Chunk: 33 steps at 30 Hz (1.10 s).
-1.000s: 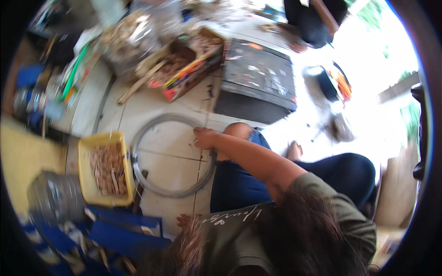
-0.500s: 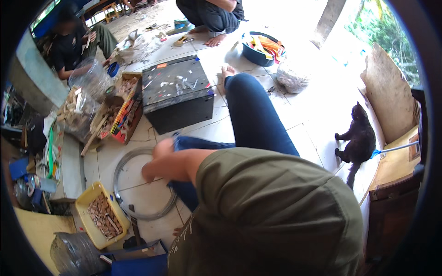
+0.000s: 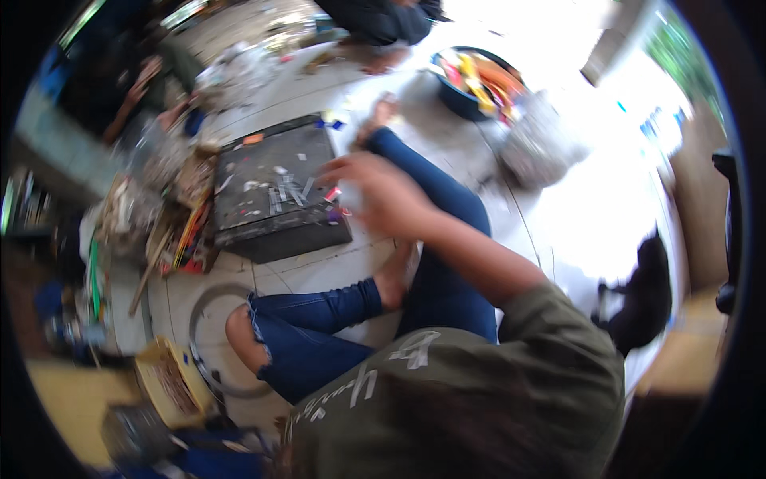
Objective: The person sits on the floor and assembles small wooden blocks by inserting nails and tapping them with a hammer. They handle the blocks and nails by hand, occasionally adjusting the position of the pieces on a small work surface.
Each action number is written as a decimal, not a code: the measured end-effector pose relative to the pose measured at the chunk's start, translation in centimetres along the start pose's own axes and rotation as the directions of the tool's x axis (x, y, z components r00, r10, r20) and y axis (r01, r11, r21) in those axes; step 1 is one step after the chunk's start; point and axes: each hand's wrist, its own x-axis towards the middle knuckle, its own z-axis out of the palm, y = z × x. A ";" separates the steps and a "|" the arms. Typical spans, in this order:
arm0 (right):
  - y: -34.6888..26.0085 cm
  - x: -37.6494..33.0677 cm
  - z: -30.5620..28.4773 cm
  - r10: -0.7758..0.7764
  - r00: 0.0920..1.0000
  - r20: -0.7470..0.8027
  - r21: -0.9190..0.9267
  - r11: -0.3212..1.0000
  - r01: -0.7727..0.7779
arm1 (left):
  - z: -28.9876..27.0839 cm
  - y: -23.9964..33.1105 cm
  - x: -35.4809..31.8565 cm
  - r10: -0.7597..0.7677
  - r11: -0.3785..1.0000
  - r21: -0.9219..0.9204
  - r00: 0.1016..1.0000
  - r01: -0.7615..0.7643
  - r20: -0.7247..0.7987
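The tiled floor (image 3: 558,231) fills most of the view, bright and washed out to the right of the black box (image 3: 275,195), which serves as the landmark here. The person sits just right of and below the box, legs in blue jeans (image 3: 435,231), one ripped knee (image 3: 243,331) bent below the box and the other leg stretched past its right side. The box itself is a low dark case with small white and coloured scraps (image 3: 283,190) scattered on its lid. Only one hand (image 3: 375,191) shows, reaching out over the box's right edge; from the way the arm runs back to the shoulder it is probably the right, though motion blur makes that uncertain. Its fingers (image 3: 339,168) are spread loosely above the lid near a small red piece (image 3: 331,194), and whether they pinch anything cannot be told through the blur. The other hand is out of sight. Below the box a grey metal ring (image 3: 206,319) lies flat on the floor, partly under the bent knee. Further below and left of the box sits a yellow tray (image 3: 163,383) of small brown bits. Just left of the box stands an open carton (image 3: 187,231) of sticks and coloured rods. Above and right of the box is a dark bowl (image 3: 471,88) heaped with coloured pieces, and beside it a clear bag (image 3: 535,144).
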 end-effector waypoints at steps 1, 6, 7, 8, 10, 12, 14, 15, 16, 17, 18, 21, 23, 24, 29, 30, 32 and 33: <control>1.7 -0.3 -3.0 0.230 0.961 -0.156 -0.118 0.961 -0.249 | -1.1 -1.1 -0.5 -0.062 0.998 0.013 0.997 0.063 -0.036; 7.1 -0.7 -8.0 0.420 0.889 -0.183 -0.012 0.903 -0.429 | -11.9 -8.9 -8.7 -0.268 0.897 0.235 0.883 0.374 -0.385; 7.5 -0.6 -7.1 0.328 0.938 -0.107 0.002 0.944 -0.330 | -13.3 -9.0 -9.5 -0.159 0.913 0.251 0.848 0.321 -0.506; 7.8 -0.3 -5.8 0.306 0.951 -0.037 0.014 0.952 -0.305 | -14.2 -8.3 -10.0 -0.091 0.930 0.241 0.810 0.277 -0.580; 8.2 0.9 -2.4 0.249 0.963 0.105 0.062 0.965 -0.256 | -13.5 -3.4 -6.4 0.236 0.970 0.109 0.736 -0.218 -0.634; 7.9 2.7 0.8 0.165 0.971 0.172 0.100 0.978 -0.183 | -13.1 2.7 -3.6 0.295 0.852 -0.289 0.855 -0.438 -0.426; 7.4 4.9 3.5 0.134 0.976 0.170 0.096 0.984 -0.152 | -12.8 8.7 -1.1 0.447 0.737 -0.377 0.823 -0.561 -0.350; 7.2 6.1 4.3 0.119 0.979 0.165 0.094 0.986 -0.136 | -13.4 11.3 0.4 0.508 0.767 -0.213 0.775 -0.606 -0.375; 6.9 7.3 5.2 0.077 0.986 0.151 0.108 0.990 -0.093 | -14.5 13.5 2.0 0.621 0.726 -0.030 0.674 -0.687 -0.401; 6.7 8.0 5.5 0.055 0.990 0.131 0.089 0.994 -0.067 | -15.8 15.4 4.0 0.635 0.745 0.084 0.665 -0.661 -0.393; 6.6 8.8 5.8 0.061 0.994 0.085 0.094 0.993 -0.069 | -17.5 17.1 6.4 0.686 0.715 0.209 0.611 -0.667 -0.395; 6.7 8.9 5.0 0.123 0.992 -0.032 0.052 0.991 -0.121 | -21.7 19.8 13.3 0.692 0.538 0.749 0.710 -0.387 -0.130; 7.5 7.7 4.3 0.188 0.974 -0.126 -0.004 0.982 -0.190 | -22.7 20.3 17.2 0.410 0.458 0.842 0.908 -0.286 0.085; 8.0 6.8 4.1 0.208 0.963 -0.173 -0.002 0.977 -0.211 | -22.9 20.1 18.8 0.234 0.402 0.881 0.958 -0.250 0.165; 10.3 3.7 3.7 0.353 0.900 -0.257 0.033 0.933 -0.357 | -23.3 16.3 20.2 0.381 0.639 0.652 0.904 -0.408 0.192; 10.5 3.7 3.8 0.362 0.899 -0.248 0.046 0.931 -0.362 | -23.3 15.5 19.4 0.434 0.642 0.637 0.887 -0.427 0.158; 10.8 4.7 3.8 0.335 0.908 -0.253 0.075 0.942 -0.327 | -23.8 14.0 17.0 0.395 0.719 0.593 0.915 -0.363 0.082; 10.5 5.3 4.1 0.308 0.914 -0.263 0.092 0.951 -0.294 | -24.1 13.4 15.4 0.368 0.777 0.543 0.930 -0.320 0.022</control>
